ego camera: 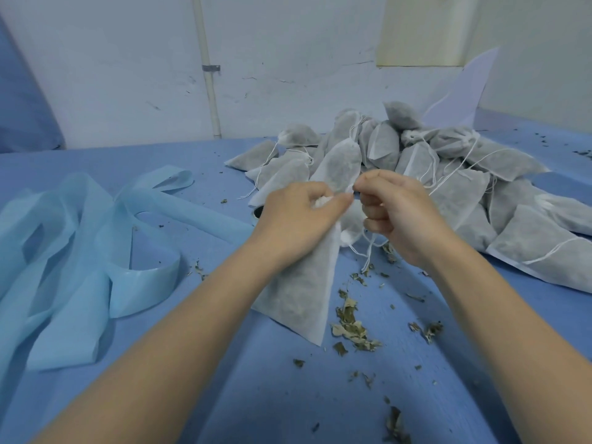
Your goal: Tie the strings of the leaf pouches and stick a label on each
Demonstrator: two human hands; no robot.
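Observation:
A white non-woven leaf pouch [301, 293] hangs in front of me with its bottom corner near the blue table. My left hand [298, 216] grips its gathered neck. My right hand [394, 209] pinches the pouch's white string [368, 254] just right of the neck, and the string's loose ends dangle below it. Behind my hands lies a pile of several filled pouches [416, 161] with white drawstrings. No label shows in this view.
Crumpled light-blue fabric strips [80, 251] cover the table's left side. Dried leaf bits [352, 328] are scattered on the blue table cover [288, 395] below my hands. A white wall with a pipe [209, 75] stands behind.

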